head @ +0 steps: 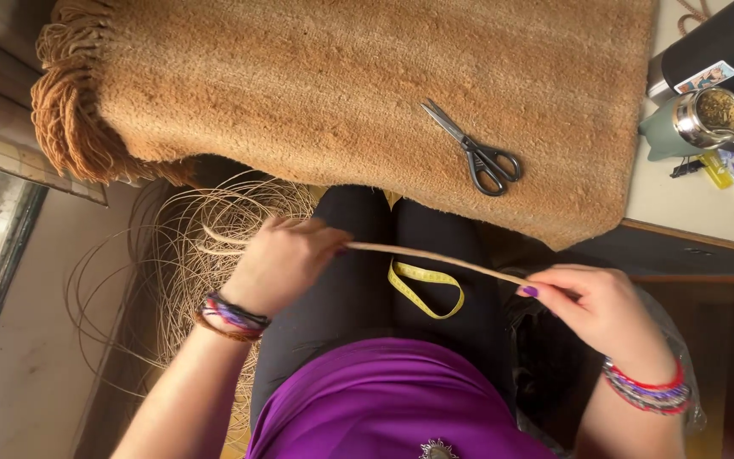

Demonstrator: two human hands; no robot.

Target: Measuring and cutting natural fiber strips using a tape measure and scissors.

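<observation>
left hand (pixel 286 259), right hand (pixel 605 310), taut cane strip (pixel 443 258)

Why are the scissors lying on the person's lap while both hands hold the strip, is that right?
Not quite. The head view shows the scissors lying on the brown mat, not the lap. Both the left hand and right hand do hold the strip.
</observation>
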